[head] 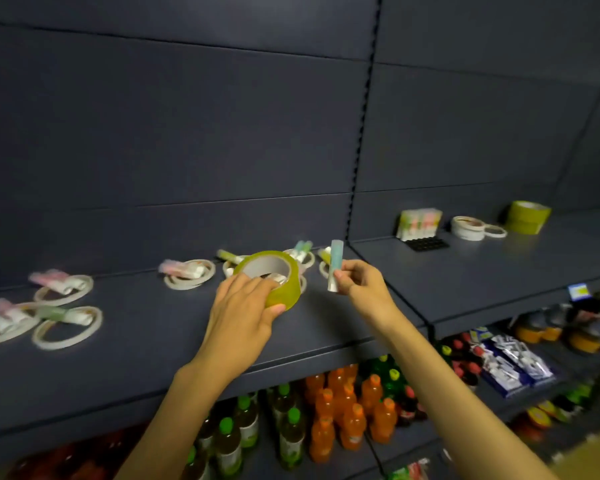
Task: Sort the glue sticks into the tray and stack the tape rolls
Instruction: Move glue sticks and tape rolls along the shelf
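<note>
Gripping a yellow tape roll, left-hand fingers partly hidden inside; right fingers pinching a blurred glue stick.

Below the dark shelf, orange drink bottles stand beside green-capped bottles; blue-and-white packets lie on the lower right rack.
</note>
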